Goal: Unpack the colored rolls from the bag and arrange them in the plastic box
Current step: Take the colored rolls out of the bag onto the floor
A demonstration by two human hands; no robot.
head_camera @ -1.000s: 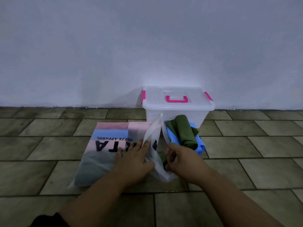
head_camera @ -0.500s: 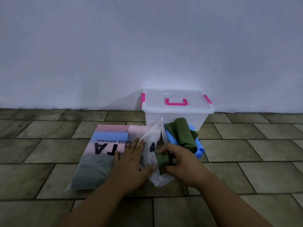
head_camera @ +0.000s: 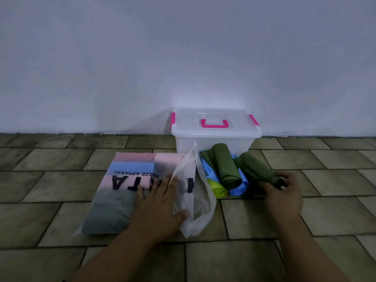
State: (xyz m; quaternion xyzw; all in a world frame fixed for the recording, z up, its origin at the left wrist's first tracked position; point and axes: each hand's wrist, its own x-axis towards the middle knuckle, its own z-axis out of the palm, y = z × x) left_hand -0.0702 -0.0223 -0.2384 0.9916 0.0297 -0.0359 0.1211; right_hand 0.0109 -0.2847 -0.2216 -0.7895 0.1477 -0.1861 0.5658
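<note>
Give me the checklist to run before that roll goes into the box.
1. Box open: not ok; the pink-handled lid sits closed on the clear plastic box with pink latches.
2. Roll in hand: ok; the right hand grips the dark green cylindrical roll.
3. Bag steadied: ok; the left hand rests flat on the printed translucent bag.
4. Bag emptied: cannot tell; something grey shows through it.
5. Other rolls at hand: ok; the pile of green, blue and yellow-green rolls lies in front of the box.
</note>
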